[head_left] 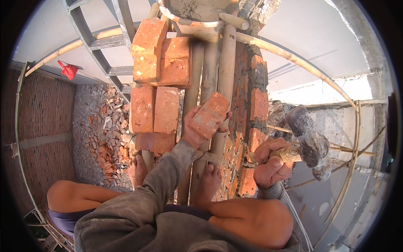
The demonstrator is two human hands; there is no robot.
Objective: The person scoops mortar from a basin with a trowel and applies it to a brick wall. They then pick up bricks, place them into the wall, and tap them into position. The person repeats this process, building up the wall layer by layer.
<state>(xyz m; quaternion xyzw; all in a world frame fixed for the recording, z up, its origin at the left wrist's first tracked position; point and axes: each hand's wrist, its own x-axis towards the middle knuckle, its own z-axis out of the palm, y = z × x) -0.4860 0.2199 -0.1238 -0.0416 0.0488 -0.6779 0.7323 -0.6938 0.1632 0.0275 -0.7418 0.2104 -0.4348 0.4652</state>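
My left hand (191, 130) is closed around an orange-red brick (210, 115), held tilted above the wooden scaffold poles (208, 71). The thumb and fingers lie along its sides. To the right, my right hand (270, 161) grips the wooden handle (291, 153) of what looks like a hammer (312, 140), its heavy grey head crusted with mortar. This hand is beside a narrow brick wall (259, 103), which has spaced bricks and grey mortar along its top. Left of the held brick, several loose bricks (167, 110) are stacked on the poles.
A bucket (191, 24) of wet mortar stands at the far end of the poles. A metal ladder (94, 44) leans at the upper left. Broken brick rubble (107, 155) lies far below. Bamboo rails (302, 63) curve along both sides. My bare feet (208, 185) are on the scaffold.
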